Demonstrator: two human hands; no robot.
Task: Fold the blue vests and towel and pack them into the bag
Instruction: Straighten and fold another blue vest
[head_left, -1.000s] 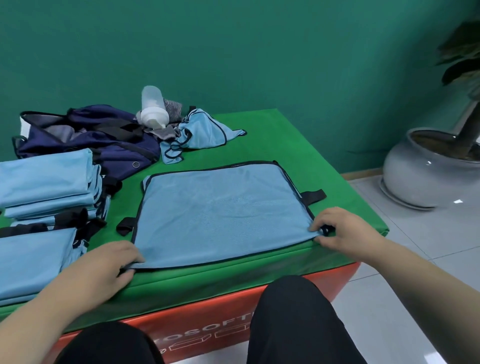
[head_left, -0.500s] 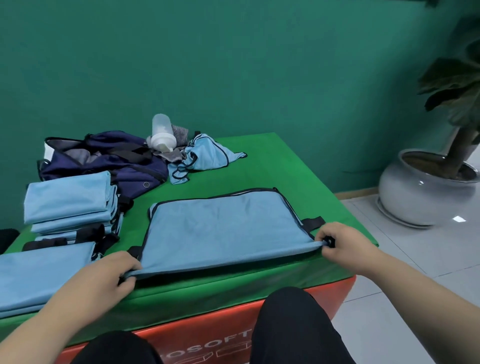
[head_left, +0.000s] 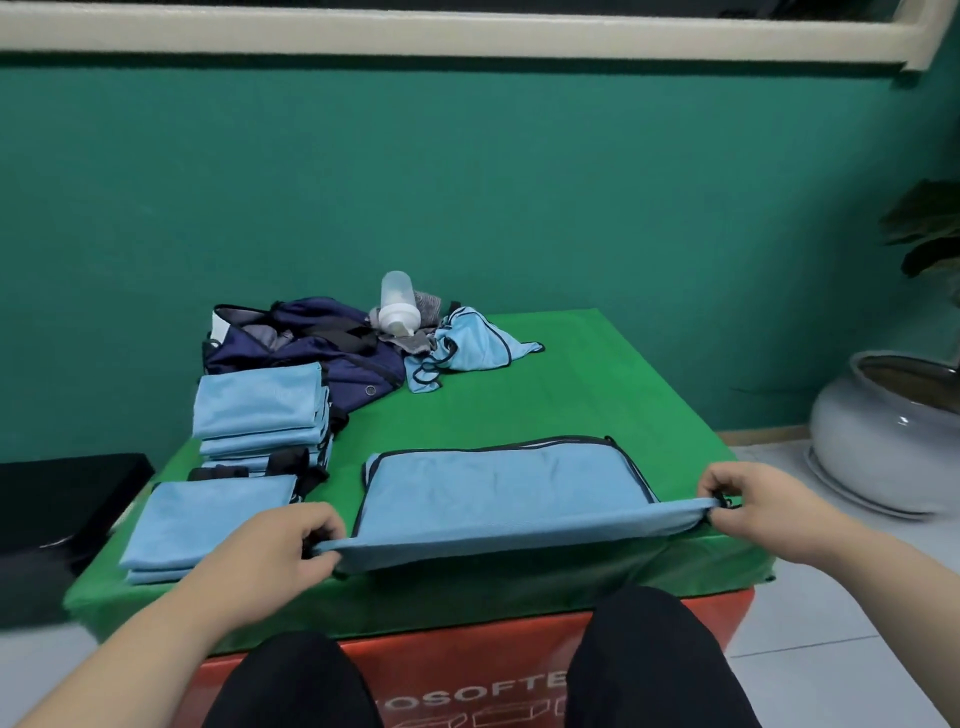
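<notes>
pinching the near corners of a blue vest (head_left: 498, 488), the left grip (head_left: 280, 551) and right grip (head_left: 748, 506) curl tight on its hem, the near edge raised off the green surface (head_left: 571, 395); the navy bag (head_left: 311, 343) lies far left.

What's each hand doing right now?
Left hand: closed, pinching the near left corner of the blue vest.
Right hand: closed, pinching its near right corner.

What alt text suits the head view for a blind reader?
A left hand and right hand pinch the near corners of a blue vest, its near edge raised off the green table. Folded vests sit at left; a navy bag lies behind.
</notes>
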